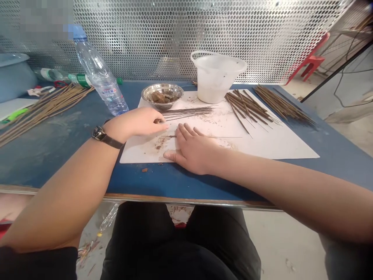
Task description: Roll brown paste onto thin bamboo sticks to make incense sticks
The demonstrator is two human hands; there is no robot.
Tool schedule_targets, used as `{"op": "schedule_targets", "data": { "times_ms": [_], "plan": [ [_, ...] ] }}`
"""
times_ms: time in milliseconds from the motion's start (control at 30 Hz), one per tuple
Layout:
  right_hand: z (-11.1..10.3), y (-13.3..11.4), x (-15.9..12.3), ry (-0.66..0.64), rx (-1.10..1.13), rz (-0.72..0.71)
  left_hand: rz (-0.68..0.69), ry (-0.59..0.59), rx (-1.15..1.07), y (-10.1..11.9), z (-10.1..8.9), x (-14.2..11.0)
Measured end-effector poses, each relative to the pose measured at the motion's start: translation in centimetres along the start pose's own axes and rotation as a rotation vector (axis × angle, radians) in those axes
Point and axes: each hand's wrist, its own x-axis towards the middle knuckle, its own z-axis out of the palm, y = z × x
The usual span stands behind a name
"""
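My right hand point(194, 149) lies flat, fingers stretched out, on a white board point(285, 144), palm down over a thin stick point(224, 137). The stick runs out on both sides of the hand, with a brown coating by the fingertips. Just to the left, my left hand point(142, 122) hovers over the board with its fingers curled together. A bit of something brown shows between thumb and fingers, too hidden to name. Behind it stands a metal bowl point(145, 97) of brown lumps point(160, 96). Several thin dark sticks point(192, 112) lie beyond my hands.
A white bucket point(214, 77) stands at the back. Brown-coated sticks point(247, 105) and another bundle point(284, 105) lie right. At left are a tilted water bottle point(101, 77), long sticks point(55, 102) and a blue tub point(14, 77). A perforated metal panel point(163, 35) closes off the back.
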Motion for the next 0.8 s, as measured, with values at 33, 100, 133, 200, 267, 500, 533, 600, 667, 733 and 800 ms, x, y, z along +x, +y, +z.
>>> {"op": "schedule_targets", "data": {
  "times_ms": [33,100,133,200,267,500,533,600,667,733,800],
  "plan": [
    [0.0,-0.2,-0.3,-0.011,0.006,0.007,-0.003,-0.006,0.004,0.0,0.0,0.0],
    [0.0,-0.8,-1.2,-0.030,0.021,0.029,-0.009,-0.022,0.011,0.0,0.0,0.1],
    [0.0,-1.0,-1.4,-0.033,0.028,0.035,-0.012,-0.029,0.012,0.0,0.0,0.1],
    [0.0,-1.0,-1.3,-0.027,0.030,0.042,-0.015,-0.032,0.012,0.0,0.0,0.1],
    [-0.2,-0.5,-0.5,-0.016,0.016,0.048,-0.015,-0.029,0.012,-0.1,0.0,0.1],
    [-0.5,0.0,-1.1,-0.046,0.019,0.000,-0.022,-0.032,0.017,0.0,-0.1,-0.1],
    [-0.3,-0.3,-1.6,-0.050,0.025,0.005,-0.023,-0.034,0.016,0.1,-0.1,-0.1],
    [0.0,-0.7,-1.9,-0.043,0.039,0.024,-0.024,-0.036,0.015,0.1,0.0,-0.1],
    [0.1,-0.3,-1.3,-0.013,0.038,0.042,-0.023,-0.037,0.017,0.0,0.0,0.0],
    [0.0,0.5,-0.2,0.008,0.023,0.042,-0.019,-0.031,0.019,0.0,0.0,-0.1],
    [-0.3,1.3,0.6,0.001,0.010,0.026,-0.019,-0.024,0.018,0.0,0.0,-0.1]
  ]
}}
